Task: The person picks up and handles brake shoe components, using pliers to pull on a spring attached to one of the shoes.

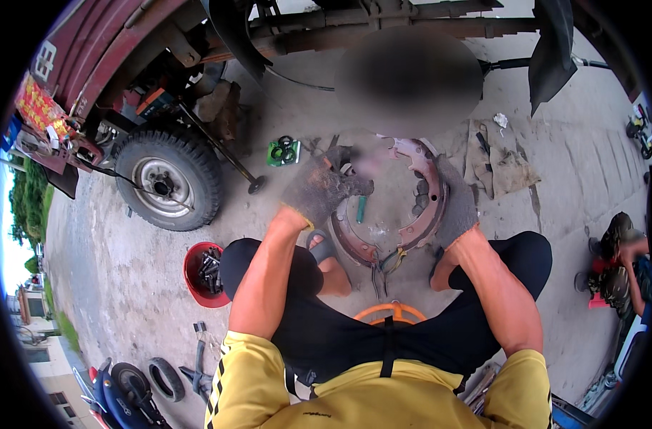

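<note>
Two curved, rust-brown brake shoes form a rough ring on the ground between my feet. My right hand (457,200), in a grey work glove, is closed on the outer edge of the right brake shoe (429,218). My left hand (331,186), gloved alike, is closed over the upper part of the left brake shoe (351,245), hiding that stretch. Its thumb reaches inside the ring; a blur covers the area by its fingertips. Pliers (379,280) lie at the shoes' near ends. A green stick-like piece (361,209) and dark lumps (420,196) lie inside the ring.
A truck wheel (167,179) and a metal bar (222,146) stand at left. Seals on a green card (284,151) lie ahead. A red bowl (206,275) of bolts sits by my left knee, and sacking (505,168) lies to the right. Another person (626,257) is at far right.
</note>
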Available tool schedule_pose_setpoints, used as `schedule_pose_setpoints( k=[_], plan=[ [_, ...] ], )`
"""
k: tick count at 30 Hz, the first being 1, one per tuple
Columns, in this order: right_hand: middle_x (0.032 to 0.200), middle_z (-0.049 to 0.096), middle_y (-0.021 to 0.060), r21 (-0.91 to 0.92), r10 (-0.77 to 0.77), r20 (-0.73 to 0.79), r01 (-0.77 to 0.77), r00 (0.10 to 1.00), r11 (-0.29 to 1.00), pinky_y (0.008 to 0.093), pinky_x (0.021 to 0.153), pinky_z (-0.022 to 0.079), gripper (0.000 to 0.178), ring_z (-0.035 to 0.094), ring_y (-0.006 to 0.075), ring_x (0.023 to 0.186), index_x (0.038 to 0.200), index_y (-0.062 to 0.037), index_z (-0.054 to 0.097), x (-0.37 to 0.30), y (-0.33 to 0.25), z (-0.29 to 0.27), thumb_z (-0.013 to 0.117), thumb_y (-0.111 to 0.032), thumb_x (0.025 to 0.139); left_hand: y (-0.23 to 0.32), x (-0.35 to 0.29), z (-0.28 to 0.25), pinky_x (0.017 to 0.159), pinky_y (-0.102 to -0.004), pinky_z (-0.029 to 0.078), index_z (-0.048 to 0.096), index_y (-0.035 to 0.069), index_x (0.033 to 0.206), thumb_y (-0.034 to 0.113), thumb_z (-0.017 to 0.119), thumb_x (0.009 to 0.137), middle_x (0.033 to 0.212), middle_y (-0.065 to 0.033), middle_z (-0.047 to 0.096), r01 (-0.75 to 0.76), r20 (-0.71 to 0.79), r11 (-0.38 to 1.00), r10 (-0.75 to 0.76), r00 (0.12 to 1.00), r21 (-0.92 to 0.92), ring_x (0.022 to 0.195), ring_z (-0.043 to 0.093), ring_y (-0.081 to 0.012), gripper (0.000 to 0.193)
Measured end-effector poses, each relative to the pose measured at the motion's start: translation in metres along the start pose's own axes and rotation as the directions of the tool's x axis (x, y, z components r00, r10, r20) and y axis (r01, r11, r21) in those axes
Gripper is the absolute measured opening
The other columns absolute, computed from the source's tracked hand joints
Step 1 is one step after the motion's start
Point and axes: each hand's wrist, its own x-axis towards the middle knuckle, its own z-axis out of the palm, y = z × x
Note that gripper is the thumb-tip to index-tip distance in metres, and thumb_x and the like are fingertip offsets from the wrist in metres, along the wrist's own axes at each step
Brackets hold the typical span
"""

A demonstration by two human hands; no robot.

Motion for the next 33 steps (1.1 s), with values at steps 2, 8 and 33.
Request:
schedule_pose_setpoints(
  k=[2,8,33],
  plan=[
    [0.136,0.054,0.0078,0.016,-0.031,0.034,0.03,0.999,0.999,0.0403,0.106,0.034,0.064,0.047,0.0229,0.121,0.138,-0.0074,0.053,0.001,0.003,-0.001,0.048,-0.057,0.097,-0.001,-0.001,-0.001,0.086,-0.0365,0.048,0.074,0.014,0.107,0.018,0.071,0.084,0.119,-0.0122,0.06,-0.249,-0.014,0.924,0.264,0.964,0.291,0.101,0.059,-0.0271,0.024],
    [0.133,0.055,0.0081,-0.096,-0.177,0.043,0.18,0.983,0.979,0.0401,0.104,0.037,0.067,0.049,0.0224,0.118,0.139,-0.0057,0.051,0.005,0.009,-0.007,0.049,-0.058,0.096,-0.006,0.001,-0.008,0.091,-0.0381,0.05,0.074,0.021,0.107,0.008,0.077,0.067,0.129,-0.012,0.06,0.034,-0.033,0.995,-0.031,0.999,0.089,0.111,0.06,-0.032,0.042],
    [0.14,0.048,0.008,-0.54,-0.383,0.346,0.515,0.857,0.665,0.0306,0.112,0.033,0.042,0.045,0.0194,0.13,0.137,-0.007,0.048,0.009,0.012,-0.027,0.053,-0.026,0.099,0.003,0.002,-0.018,0.089,-0.0343,0.049,0.063,0.005,0.126,0.031,0.072,0.081,0.112,-0.0155,0.069,0.162,-0.176,0.983,-0.175,0.969,-0.083,0.1,0.066,-0.0277,0.053]
  ],
)
